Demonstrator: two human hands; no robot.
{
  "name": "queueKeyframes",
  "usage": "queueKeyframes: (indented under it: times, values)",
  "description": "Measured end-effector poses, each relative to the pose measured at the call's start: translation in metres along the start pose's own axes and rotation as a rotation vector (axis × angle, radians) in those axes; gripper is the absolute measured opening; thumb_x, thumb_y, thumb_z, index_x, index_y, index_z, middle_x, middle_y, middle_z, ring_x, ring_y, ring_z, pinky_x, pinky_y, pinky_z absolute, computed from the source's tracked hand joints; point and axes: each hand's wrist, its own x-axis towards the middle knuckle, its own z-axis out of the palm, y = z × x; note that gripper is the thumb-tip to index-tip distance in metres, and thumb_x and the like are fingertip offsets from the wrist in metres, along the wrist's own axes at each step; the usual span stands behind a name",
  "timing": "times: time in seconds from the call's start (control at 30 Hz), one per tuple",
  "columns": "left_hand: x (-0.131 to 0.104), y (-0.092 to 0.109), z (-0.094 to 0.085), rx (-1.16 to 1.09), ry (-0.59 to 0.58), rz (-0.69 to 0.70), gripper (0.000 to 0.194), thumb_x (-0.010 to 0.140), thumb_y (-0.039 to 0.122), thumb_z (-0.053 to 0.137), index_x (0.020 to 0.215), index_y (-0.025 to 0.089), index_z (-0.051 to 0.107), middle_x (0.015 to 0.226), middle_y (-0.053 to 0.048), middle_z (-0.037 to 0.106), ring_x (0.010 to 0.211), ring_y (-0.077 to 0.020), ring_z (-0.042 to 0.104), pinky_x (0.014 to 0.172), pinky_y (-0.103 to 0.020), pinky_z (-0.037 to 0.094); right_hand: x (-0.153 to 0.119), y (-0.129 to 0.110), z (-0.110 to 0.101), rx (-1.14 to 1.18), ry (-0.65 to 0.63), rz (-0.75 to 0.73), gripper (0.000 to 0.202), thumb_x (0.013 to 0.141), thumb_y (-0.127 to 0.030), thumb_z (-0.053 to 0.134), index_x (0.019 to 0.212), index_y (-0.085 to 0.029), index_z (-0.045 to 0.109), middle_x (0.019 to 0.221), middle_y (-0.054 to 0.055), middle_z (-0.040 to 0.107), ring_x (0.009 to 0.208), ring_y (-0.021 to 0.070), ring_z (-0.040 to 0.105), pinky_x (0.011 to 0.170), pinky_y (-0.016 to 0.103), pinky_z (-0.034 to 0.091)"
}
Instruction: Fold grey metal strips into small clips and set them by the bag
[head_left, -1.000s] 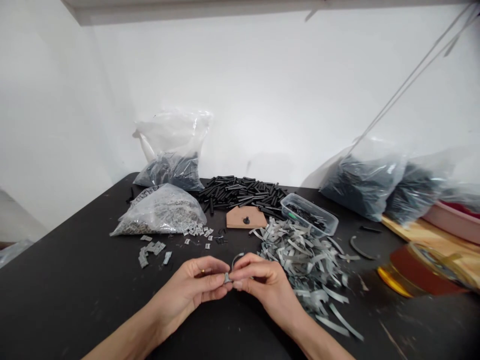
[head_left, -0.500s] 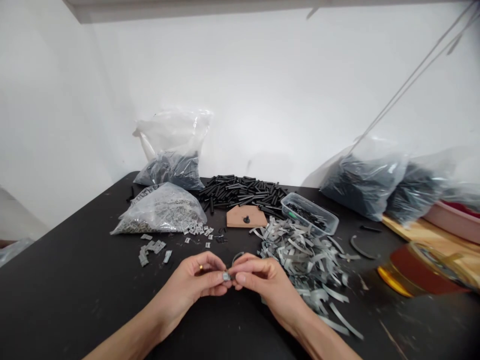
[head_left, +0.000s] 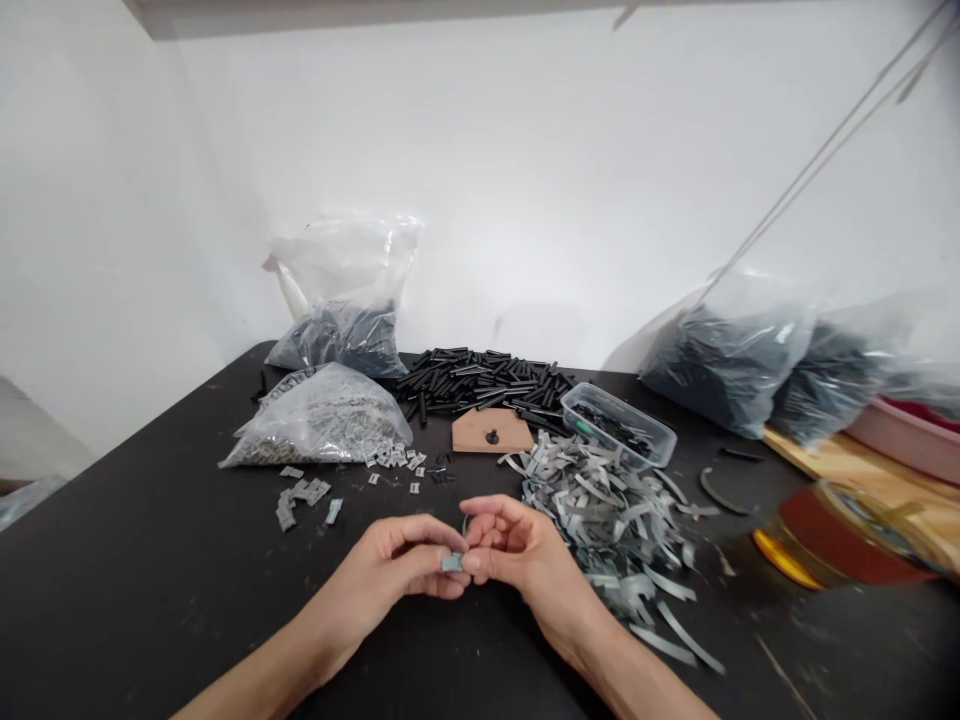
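Between the thumb and fingers of my left hand (head_left: 401, 560) is a small grey plastic clip (head_left: 451, 564). My right hand (head_left: 517, 550) meets it from the other side, its thumb tip touching the clip's right end. A thin curved grey strip (head_left: 465, 524) shows at the right fingers; most of it is hidden behind them. Loose grey clips (head_left: 304, 495) lie beyond my left hand. To the right of my right hand is a heap of curved grey strips (head_left: 600, 510).
Behind stand a brown block with a black peg (head_left: 492, 430), a pile of black tubes (head_left: 480, 380) and a clear plastic box (head_left: 619, 425). A bag of clips (head_left: 322, 415) lies left. At right are an amber tape roll (head_left: 840, 535), a wooden board (head_left: 810, 462) and filled bags (head_left: 727, 365).
My right index finger has lifted and opened away from the clip, while the thumb stays on it. More of the clip's face now shows. The things on the table have not moved.
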Motion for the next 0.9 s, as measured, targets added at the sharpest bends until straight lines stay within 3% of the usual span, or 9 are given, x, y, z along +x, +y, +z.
queueKeyframes:
  times: [0.07, 0.2, 0.37, 0.53, 0.73, 0.9]
  values:
    - [-0.001, 0.002, 0.001, -0.034, -0.008, 0.008, 0.029, 0.087, 0.034, 0.060, 0.097, 0.009, 0.071, 0.095, -0.014, 0.070, 0.091, -0.0233, 0.066, 0.087, -0.036, 0.053, 0.001, 0.000, 0.000, -0.015, 0.001, -0.009, 0.048, 0.062, -0.019, 0.088, 0.105, -0.014, 0.066, 0.080, 0.003, 0.063, 0.063, 0.0104, 0.057, 0.061, 0.022, 0.047]
    - [-0.001, 0.005, 0.001, 0.067, 0.045, -0.020, 0.028, 0.076, 0.031, 0.074, 0.095, 0.011, 0.071, 0.091, -0.011, 0.070, 0.085, -0.0210, 0.066, 0.084, -0.033, 0.053, 0.002, 0.000, -0.001, -0.074, -0.001, -0.023, 0.047, 0.063, -0.022, 0.088, 0.103, -0.013, 0.067, 0.078, 0.002, 0.063, 0.063, 0.0101, 0.057, 0.061, 0.021, 0.048]
    - [0.000, 0.004, -0.007, 0.105, 0.078, -0.013, 0.029, 0.076, 0.032, 0.073, 0.097, 0.012, 0.068, 0.092, -0.010, 0.069, 0.086, -0.0195, 0.065, 0.080, -0.030, 0.052, -0.001, -0.013, -0.009, -0.228, -0.137, 0.033, 0.027, 0.078, -0.032, 0.078, 0.094, -0.011, 0.071, 0.071, 0.003, 0.064, 0.061, 0.0103, 0.058, 0.061, 0.022, 0.048]
    - [-0.001, 0.002, -0.008, 0.108, 0.028, -0.020, 0.029, 0.077, 0.030, 0.073, 0.098, 0.011, 0.069, 0.092, -0.009, 0.068, 0.082, -0.0159, 0.062, 0.077, -0.026, 0.050, -0.007, -0.023, -0.012, -0.202, -0.315, 0.019, 0.025, 0.081, -0.026, 0.075, 0.101, -0.013, 0.072, 0.085, 0.008, 0.067, 0.074, 0.0142, 0.063, 0.071, 0.026, 0.051]
    - [-0.002, 0.001, -0.005, 0.100, -0.032, -0.053, 0.025, 0.077, 0.028, 0.073, 0.094, 0.010, 0.070, 0.088, -0.009, 0.068, 0.079, -0.0144, 0.062, 0.076, -0.025, 0.048, -0.006, -0.022, -0.009, -0.242, -0.303, 0.024, 0.020, 0.078, -0.026, 0.078, 0.082, -0.009, 0.069, 0.073, 0.005, 0.064, 0.065, 0.0117, 0.060, 0.063, 0.022, 0.050]
    - [-0.004, 0.000, -0.005, 0.058, -0.071, -0.048, 0.025, 0.076, 0.030, 0.074, 0.092, 0.011, 0.071, 0.085, -0.007, 0.066, 0.078, -0.0138, 0.061, 0.074, -0.023, 0.047, -0.009, -0.027, -0.011, -0.309, -0.399, 0.077, 0.024, 0.085, -0.033, 0.070, 0.088, -0.010, 0.062, 0.079, 0.005, 0.063, 0.071, 0.0123, 0.060, 0.068, 0.024, 0.050]
